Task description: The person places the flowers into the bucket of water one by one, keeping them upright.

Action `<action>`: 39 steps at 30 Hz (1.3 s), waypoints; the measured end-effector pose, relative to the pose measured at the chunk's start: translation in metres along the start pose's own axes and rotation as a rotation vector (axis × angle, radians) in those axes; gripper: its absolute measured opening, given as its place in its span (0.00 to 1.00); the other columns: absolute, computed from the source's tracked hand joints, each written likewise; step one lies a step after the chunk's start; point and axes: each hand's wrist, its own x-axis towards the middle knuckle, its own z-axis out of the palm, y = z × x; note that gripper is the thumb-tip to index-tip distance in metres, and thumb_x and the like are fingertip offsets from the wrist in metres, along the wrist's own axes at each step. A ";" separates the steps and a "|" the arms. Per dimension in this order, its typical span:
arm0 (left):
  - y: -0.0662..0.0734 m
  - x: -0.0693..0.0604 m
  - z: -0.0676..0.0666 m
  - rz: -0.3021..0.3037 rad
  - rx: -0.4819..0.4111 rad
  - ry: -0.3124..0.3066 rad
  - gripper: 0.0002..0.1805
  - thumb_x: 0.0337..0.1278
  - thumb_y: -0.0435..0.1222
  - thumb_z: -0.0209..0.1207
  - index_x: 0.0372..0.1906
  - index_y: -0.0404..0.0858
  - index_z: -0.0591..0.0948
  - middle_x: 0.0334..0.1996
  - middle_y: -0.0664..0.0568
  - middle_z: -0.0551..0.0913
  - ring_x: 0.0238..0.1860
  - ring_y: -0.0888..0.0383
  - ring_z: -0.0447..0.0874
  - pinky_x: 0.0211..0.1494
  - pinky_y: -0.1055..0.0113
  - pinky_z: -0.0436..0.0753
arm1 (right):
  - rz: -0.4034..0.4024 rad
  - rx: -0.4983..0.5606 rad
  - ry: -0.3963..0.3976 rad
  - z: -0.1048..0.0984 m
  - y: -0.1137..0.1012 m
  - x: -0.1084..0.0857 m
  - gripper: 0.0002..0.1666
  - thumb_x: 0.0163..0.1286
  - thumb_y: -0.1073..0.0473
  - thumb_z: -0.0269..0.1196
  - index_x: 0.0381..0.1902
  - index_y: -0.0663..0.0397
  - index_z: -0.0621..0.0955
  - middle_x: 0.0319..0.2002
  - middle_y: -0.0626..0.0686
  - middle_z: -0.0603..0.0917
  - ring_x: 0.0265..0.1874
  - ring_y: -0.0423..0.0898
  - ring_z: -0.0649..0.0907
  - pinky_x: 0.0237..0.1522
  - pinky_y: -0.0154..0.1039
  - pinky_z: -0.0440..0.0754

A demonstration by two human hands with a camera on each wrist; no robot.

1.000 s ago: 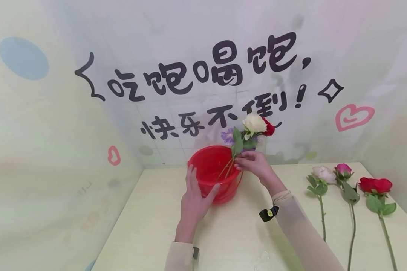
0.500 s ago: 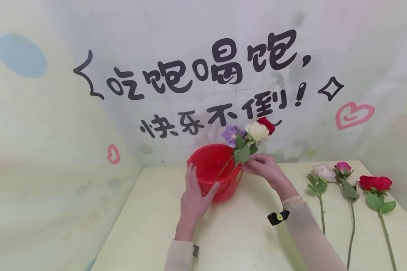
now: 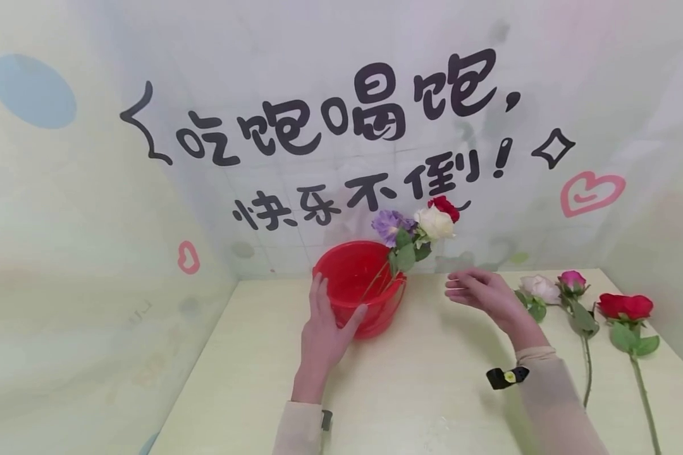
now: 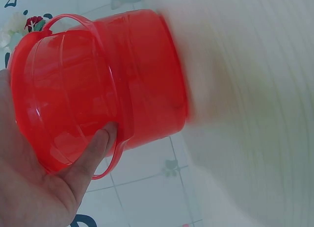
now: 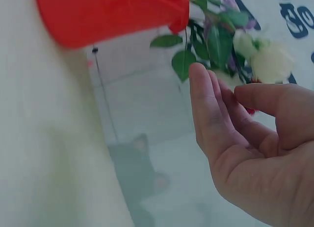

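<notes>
Three pale walls (image 3: 307, 57) stand around the work, and on the back one we read two lines of black characters (image 3: 379, 122). Below them we see the light surface (image 3: 262, 379), which reaches to the foot of the back wall. On this surface the red bucket (image 3: 379, 320) stands upright, near the back wall.

Next in size we find the hands. The left hand (image 3: 321, 335) holds the bucket from its left and near side; its grip goes around the wall, with the thumb pressed on the outside. The right hand (image 3: 486, 297) is in the air to the right of the bucket, apart from it; its grip is loose, with the fingers almost straight and the thumb a little away from them.

At the right, we count three flowers which lie on the surface: a pale pink flower (image 3: 541, 289), a dark pink rose (image 3: 572, 282) and a red rose (image 3: 626, 306). Inside the bucket we see stems that lean on its right rim; above this rim are the heads of a purple flower (image 3: 391, 227), a white rose (image 3: 436, 223) and a small red flower (image 3: 447, 207). Smallest is the dark band (image 3: 506, 378) on the right wrist.
</notes>
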 end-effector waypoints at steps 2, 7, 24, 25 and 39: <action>0.000 0.002 -0.001 0.005 -0.002 0.002 0.61 0.58 0.71 0.63 0.86 0.51 0.47 0.81 0.57 0.56 0.54 0.48 0.86 0.49 0.53 0.91 | 0.018 0.000 -0.002 -0.015 0.004 -0.008 0.31 0.87 0.56 0.53 0.69 0.83 0.67 0.56 0.64 0.85 0.47 0.41 0.90 0.54 0.39 0.87; 0.001 0.005 -0.001 0.007 -0.008 -0.003 0.61 0.58 0.70 0.64 0.86 0.51 0.47 0.81 0.58 0.56 0.57 0.47 0.84 0.50 0.52 0.91 | 0.064 0.036 -0.007 -0.057 0.018 -0.032 0.30 0.87 0.53 0.52 0.67 0.80 0.70 0.51 0.55 0.89 0.46 0.43 0.91 0.52 0.40 0.88; 0.001 0.006 -0.005 -0.008 -0.001 0.004 0.62 0.57 0.70 0.65 0.87 0.53 0.46 0.81 0.57 0.56 0.58 0.47 0.84 0.50 0.52 0.91 | 0.395 -0.308 0.136 -0.125 0.044 -0.096 0.42 0.88 0.47 0.47 0.57 0.94 0.69 0.37 0.56 0.90 0.35 0.45 0.91 0.42 0.38 0.90; 0.001 0.006 -0.005 -0.010 0.002 0.004 0.62 0.57 0.70 0.65 0.86 0.53 0.46 0.81 0.57 0.56 0.58 0.47 0.84 0.50 0.52 0.91 | 0.401 -0.308 0.135 -0.124 0.045 -0.096 0.41 0.88 0.47 0.48 0.56 0.94 0.69 0.37 0.55 0.89 0.34 0.44 0.91 0.41 0.38 0.90; -0.005 -0.011 0.003 -0.021 -0.009 0.004 0.62 0.56 0.68 0.67 0.86 0.50 0.49 0.80 0.56 0.60 0.60 0.47 0.83 0.49 0.53 0.91 | 0.349 -0.665 0.205 -0.096 0.072 -0.084 0.18 0.71 0.57 0.69 0.34 0.71 0.84 0.24 0.49 0.85 0.23 0.42 0.87 0.29 0.37 0.86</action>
